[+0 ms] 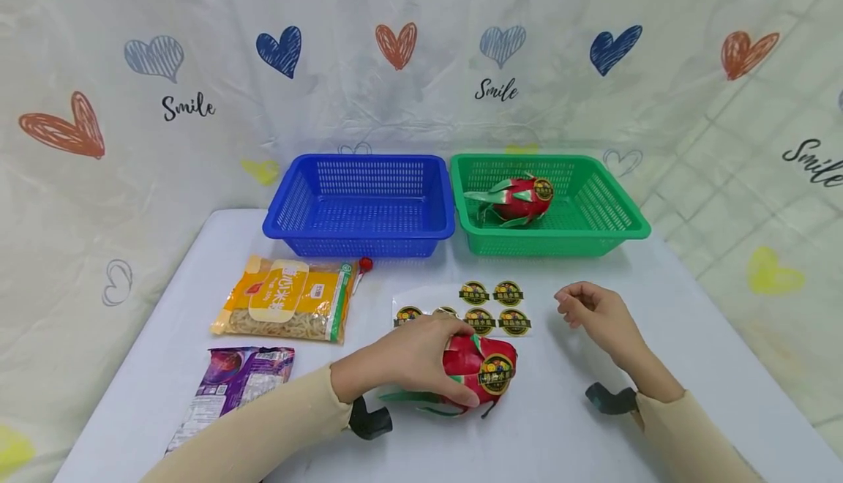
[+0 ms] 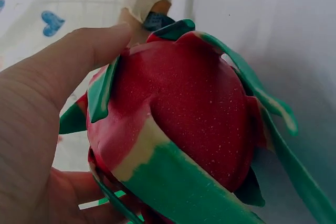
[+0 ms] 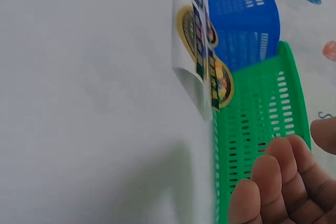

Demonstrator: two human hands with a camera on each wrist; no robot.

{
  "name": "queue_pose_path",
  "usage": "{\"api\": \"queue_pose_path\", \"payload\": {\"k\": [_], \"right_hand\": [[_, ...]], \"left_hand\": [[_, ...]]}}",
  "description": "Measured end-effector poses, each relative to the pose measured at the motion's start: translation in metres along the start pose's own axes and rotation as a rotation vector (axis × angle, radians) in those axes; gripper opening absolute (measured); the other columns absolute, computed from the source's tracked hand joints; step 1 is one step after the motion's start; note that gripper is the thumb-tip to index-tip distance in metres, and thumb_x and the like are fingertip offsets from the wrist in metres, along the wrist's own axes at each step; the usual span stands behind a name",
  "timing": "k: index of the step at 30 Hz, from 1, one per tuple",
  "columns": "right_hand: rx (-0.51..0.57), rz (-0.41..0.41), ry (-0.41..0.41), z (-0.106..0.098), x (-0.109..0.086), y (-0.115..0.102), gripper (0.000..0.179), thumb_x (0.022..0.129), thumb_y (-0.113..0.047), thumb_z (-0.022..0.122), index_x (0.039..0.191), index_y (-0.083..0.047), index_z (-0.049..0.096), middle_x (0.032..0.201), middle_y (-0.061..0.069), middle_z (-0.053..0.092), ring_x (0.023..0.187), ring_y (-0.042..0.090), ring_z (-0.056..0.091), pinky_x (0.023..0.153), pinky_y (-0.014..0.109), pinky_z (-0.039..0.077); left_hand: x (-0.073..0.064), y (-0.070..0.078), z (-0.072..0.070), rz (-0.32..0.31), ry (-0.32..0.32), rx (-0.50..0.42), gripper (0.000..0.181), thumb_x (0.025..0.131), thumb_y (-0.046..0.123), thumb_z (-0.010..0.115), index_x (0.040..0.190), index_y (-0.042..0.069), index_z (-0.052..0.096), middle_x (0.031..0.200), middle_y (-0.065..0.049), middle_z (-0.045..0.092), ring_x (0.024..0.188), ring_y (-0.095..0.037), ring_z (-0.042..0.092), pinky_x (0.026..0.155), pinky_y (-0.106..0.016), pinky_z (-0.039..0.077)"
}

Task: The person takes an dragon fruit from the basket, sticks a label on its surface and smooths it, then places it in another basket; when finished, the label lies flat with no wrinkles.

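My left hand grips a red dragon fruit with green leafy scales, at the front middle of the table. A round black-and-gold sticker is on the fruit's right end. In the left wrist view the thumb and fingers wrap round the dragon fruit. My right hand hovers to the right with its fingers loosely bent and nothing in them. Just behind the fruit lies a white sheet of round stickers; its edge curls up in the right wrist view.
A green basket at the back right holds another stickered dragon fruit. Beside it stands a blue basket. On the left lie a yellow-orange food packet, a purple packet and a small red lollipop.
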State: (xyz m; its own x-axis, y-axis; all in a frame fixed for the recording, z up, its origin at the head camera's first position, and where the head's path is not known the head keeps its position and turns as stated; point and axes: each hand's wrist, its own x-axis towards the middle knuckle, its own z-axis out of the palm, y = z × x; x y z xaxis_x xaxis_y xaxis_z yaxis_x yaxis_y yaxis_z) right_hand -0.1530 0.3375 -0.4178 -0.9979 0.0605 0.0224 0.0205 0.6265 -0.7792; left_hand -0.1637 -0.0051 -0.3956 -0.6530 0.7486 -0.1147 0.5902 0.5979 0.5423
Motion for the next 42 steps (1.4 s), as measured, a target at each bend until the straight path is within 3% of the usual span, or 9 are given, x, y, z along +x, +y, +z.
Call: {"api": "queue_pose_path", "payload": {"k": [5, 10, 14, 19, 24, 29, 37, 42], "right_hand": [[0.123, 0.038, -0.011, -0.002, 0.032, 0.000, 0.049, 0.108, -0.035, 0.056, 0.131, 0.008, 0.059, 0.100, 0.000, 0.077, 0.082, 0.010, 0.070, 0.074, 0.026, 0.061], [0.425, 0.088, -0.045, -0.002, 0.062, -0.003, 0.056, 0.109, -0.040, 0.053, 0.140, 0.007, 0.050, 0.102, -0.016, 0.073, 0.091, 0.005, 0.069, 0.082, 0.023, 0.060], [0.697, 0.141, -0.035, -0.002, 0.075, -0.005, 0.049, 0.105, -0.043, 0.058, 0.131, -0.002, 0.055, 0.104, -0.009, 0.075, 0.091, 0.007, 0.068, 0.083, 0.020, 0.059], [0.903, 0.171, 0.016, 0.001, 0.083, -0.007, 0.029, 0.104, -0.035, 0.062, 0.111, -0.007, 0.065, 0.097, -0.004, 0.077, 0.084, 0.009, 0.069, 0.080, 0.021, 0.059], [0.962, 0.188, 0.041, 0.005, 0.086, -0.011, 0.023, 0.106, -0.031, 0.060, 0.099, -0.012, 0.072, 0.090, -0.004, 0.076, 0.082, 0.009, 0.069, 0.079, 0.022, 0.060], [1.007, 0.205, 0.031, 0.005, 0.087, -0.016, 0.022, 0.107, -0.027, 0.058, 0.099, -0.012, 0.072, 0.089, -0.003, 0.078, 0.084, 0.009, 0.073, 0.081, 0.023, 0.062], [1.176, 0.267, 0.018, 0.002, 0.085, -0.018, 0.018, 0.107, -0.024, 0.057, 0.115, -0.008, 0.061, 0.094, 0.005, 0.078, 0.096, 0.016, 0.078, 0.087, 0.029, 0.063], [1.160, 0.265, 0.016, 0.003, 0.085, -0.021, 0.019, 0.108, -0.026, 0.054, 0.115, -0.009, 0.058, 0.095, 0.002, 0.076, 0.095, 0.012, 0.076, 0.086, 0.024, 0.062]], "left_hand": [[0.003, -0.003, 0.001, -0.009, -0.028, -0.023, 0.091, 0.069, 0.066, 0.088, 0.142, 0.021, 0.060, 0.138, 0.006, 0.063, 0.121, -0.009, 0.058, 0.095, -0.025, 0.055], [0.004, -0.003, 0.002, -0.015, -0.032, -0.031, 0.089, 0.069, 0.067, 0.088, 0.141, 0.022, 0.060, 0.137, 0.007, 0.063, 0.122, -0.011, 0.057, 0.096, -0.026, 0.056], [0.004, -0.002, 0.004, -0.015, -0.008, -0.027, 0.087, 0.069, 0.066, 0.088, 0.140, 0.023, 0.062, 0.135, 0.007, 0.064, 0.119, -0.010, 0.057, 0.092, -0.025, 0.056], [0.005, -0.002, 0.009, -0.005, 0.036, -0.015, 0.084, 0.069, 0.064, 0.089, 0.137, 0.022, 0.064, 0.129, 0.009, 0.067, 0.116, -0.009, 0.058, 0.090, -0.024, 0.055], [0.008, -0.001, 0.009, 0.003, 0.063, -0.021, 0.084, 0.068, 0.062, 0.089, 0.137, 0.020, 0.064, 0.128, 0.007, 0.068, 0.114, -0.008, 0.060, 0.087, -0.021, 0.056], [0.017, 0.006, -0.007, 0.006, 0.097, -0.045, 0.086, 0.069, 0.058, 0.090, 0.140, 0.019, 0.063, 0.129, 0.004, 0.068, 0.113, -0.010, 0.061, 0.080, -0.018, 0.057], [0.058, 0.011, -0.036, 0.039, 0.175, -0.029, 0.084, 0.073, 0.054, 0.089, 0.142, 0.015, 0.061, 0.127, 0.002, 0.068, 0.112, -0.012, 0.061, 0.077, -0.016, 0.056], [0.087, 0.014, -0.056, 0.053, 0.220, -0.007, 0.085, 0.076, 0.052, 0.087, 0.145, 0.012, 0.058, 0.130, -0.001, 0.067, 0.110, -0.013, 0.062, 0.078, -0.017, 0.056]]}}
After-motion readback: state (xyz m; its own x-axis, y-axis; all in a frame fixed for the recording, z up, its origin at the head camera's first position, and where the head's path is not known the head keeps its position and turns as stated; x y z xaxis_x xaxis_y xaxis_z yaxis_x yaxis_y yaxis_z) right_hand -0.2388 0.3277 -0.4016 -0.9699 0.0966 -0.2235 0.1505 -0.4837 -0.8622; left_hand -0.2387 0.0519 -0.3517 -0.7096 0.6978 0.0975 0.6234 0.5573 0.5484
